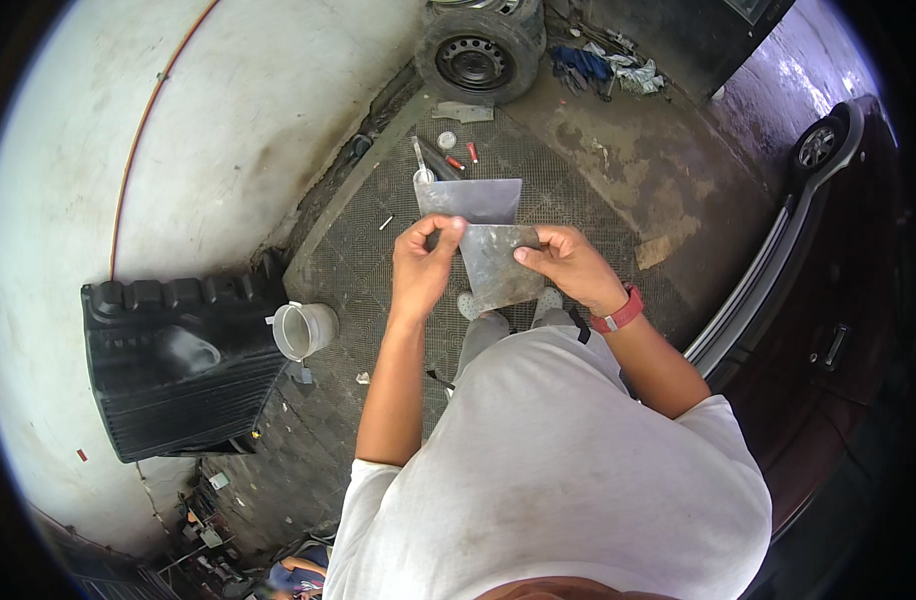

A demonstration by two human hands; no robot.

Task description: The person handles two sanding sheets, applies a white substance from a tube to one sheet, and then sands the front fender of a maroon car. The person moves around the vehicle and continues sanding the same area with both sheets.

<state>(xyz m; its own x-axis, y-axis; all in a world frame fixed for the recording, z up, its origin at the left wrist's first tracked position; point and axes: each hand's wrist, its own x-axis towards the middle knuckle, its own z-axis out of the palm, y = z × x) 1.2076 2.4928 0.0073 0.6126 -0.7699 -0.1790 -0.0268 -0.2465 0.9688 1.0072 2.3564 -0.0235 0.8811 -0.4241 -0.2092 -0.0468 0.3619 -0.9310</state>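
The person holds a thin, grey, four-sided sheet with a worn face (500, 272) in the air, over the dark grid-textured mat (568, 195) on the floor. The left hand (425, 265) has the thumb and the forefinger pinched together at the upper left corner of this sheet. The right hand (576, 268) pinches the upper right corner, with the thumb flat on the front and the fingers mostly hidden behind.

A second, smoother grey flat piece (483, 198) shows just beyond the upper edge of the sheet. I cannot tell if the left hand holds it also, or if it is a part of the same sheet.

For doing this holding well, I would advise to keep both pinches at equal height and to pull softly apart, so that the edge between them stays straight. The right thumb should press only lightly, because a thin sheet may bend or crease under it. If the two pieces must be aligned, it is better to match one corner first.

Near the upper corner of the mat lie two small red tubes (454, 162) and a white round lid (446, 140), well below the hands, so they should not disturb the work.
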